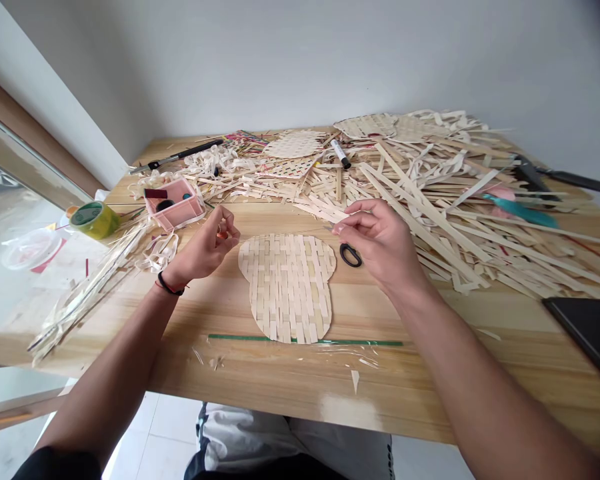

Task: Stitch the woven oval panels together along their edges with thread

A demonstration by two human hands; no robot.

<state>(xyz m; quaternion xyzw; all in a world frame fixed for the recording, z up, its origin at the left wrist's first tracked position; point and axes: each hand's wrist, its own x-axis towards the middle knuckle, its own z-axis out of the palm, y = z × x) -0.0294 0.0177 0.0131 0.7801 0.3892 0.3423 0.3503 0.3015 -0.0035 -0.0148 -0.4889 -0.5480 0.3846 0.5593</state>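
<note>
My left hand point(207, 243) is closed in a pinch above the table, left of a woven panel. A thin, faint thread point(285, 232) runs from it toward my right hand point(380, 240), whose thumb and index finger are pinched on its other end. The flat panel point(290, 287), woven from pale wood strips and cut with two rounded lobes at the top, lies between my forearms. A black scissor handle loop point(351, 255) shows just below my right fingers; the rest is hard to make out. A narrow green strip point(380, 343) passes under the panel's lower edge.
Loose pale strips point(430, 207) heap across the back and right of the wooden table. A pink basket point(180, 210) and a roll of yellow-green tape point(95, 220) stand left. A glue stick point(340, 154) lies at the back, a black flat object point(585, 333) at the right edge.
</note>
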